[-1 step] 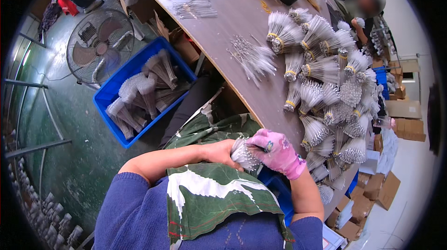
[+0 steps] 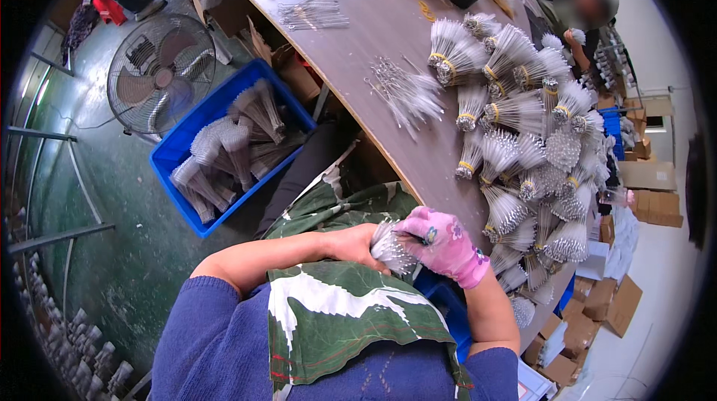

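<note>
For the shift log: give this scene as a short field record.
left hand: bare, holding bundle
right hand: pink glove, gripping the same bundle
bundle: thin clear rods, held over the lap
table: brown, with many tied bundles and loose rods
bin: blue, on floor at left, holds more bundles
fan: on floor beyond bin
</note>
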A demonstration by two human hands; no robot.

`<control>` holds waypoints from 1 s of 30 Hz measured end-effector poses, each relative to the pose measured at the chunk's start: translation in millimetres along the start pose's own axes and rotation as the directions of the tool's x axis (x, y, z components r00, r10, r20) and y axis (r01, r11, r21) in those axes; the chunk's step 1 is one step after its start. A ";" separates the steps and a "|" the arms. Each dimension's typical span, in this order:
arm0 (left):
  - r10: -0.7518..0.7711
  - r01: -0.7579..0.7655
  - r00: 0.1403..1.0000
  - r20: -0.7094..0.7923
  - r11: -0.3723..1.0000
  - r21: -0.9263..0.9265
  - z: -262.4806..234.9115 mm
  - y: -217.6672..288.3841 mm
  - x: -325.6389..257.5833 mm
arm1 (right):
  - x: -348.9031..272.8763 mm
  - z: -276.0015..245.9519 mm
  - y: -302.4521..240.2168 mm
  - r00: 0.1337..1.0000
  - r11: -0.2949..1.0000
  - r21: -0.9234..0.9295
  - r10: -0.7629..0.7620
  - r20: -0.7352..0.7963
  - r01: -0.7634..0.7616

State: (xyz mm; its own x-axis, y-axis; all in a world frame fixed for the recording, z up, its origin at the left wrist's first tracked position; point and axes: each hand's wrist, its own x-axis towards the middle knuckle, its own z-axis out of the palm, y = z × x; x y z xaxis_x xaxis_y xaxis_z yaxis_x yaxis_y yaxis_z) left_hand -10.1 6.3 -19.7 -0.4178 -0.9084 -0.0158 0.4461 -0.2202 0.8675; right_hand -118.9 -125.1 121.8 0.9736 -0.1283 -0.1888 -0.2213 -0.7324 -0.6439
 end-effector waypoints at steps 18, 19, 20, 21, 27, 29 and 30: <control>0.027 -0.043 0.994 -0.106 0.988 -0.148 -9.6 3.1 2.1 | 89.3 -11.4 72.7 0.350 0.341 0.874 0.817 -0.458 0.347; 0.010 -0.025 0.994 -0.110 0.989 -0.143 -10.4 1.9 1.9 | 93.8 -6.6 85.8 0.351 0.336 0.875 0.819 -0.454 0.347; 0.007 -0.023 0.994 -0.111 0.989 -0.144 -10.8 0.1 1.3 | 96.4 -3.4 95.7 0.410 0.290 0.895 0.811 -0.418 0.339; 0.007 -0.020 0.995 -0.095 0.990 -0.143 -12.0 -2.4 1.9 | 95.7 -1.2 103.0 0.464 0.246 0.911 0.799 -0.383 0.330; 0.009 -0.015 0.998 -0.060 0.993 -0.114 -11.2 8.1 -2.8 | 68.8 -3.1 55.1 0.532 0.412 0.901 0.736 -0.419 0.139; -0.004 -0.001 0.999 -0.035 0.993 -0.120 -9.8 12.3 -2.3 | 46.0 -5.9 33.6 0.731 0.475 0.863 0.649 -0.210 -0.174; 0.027 -0.032 0.999 -0.047 0.995 -0.095 -9.1 12.8 -1.8 | 34.3 -11.7 22.3 0.728 0.471 0.866 0.652 -0.211 -0.171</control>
State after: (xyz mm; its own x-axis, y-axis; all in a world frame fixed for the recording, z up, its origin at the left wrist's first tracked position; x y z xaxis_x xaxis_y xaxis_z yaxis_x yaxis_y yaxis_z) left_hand 3.6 1.9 -13.2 -0.3681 -0.9297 -0.0153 0.5321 -0.2242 0.8164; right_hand -89.7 -153.7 109.7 0.5760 -0.7122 -0.4012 -0.3192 0.2560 -0.9125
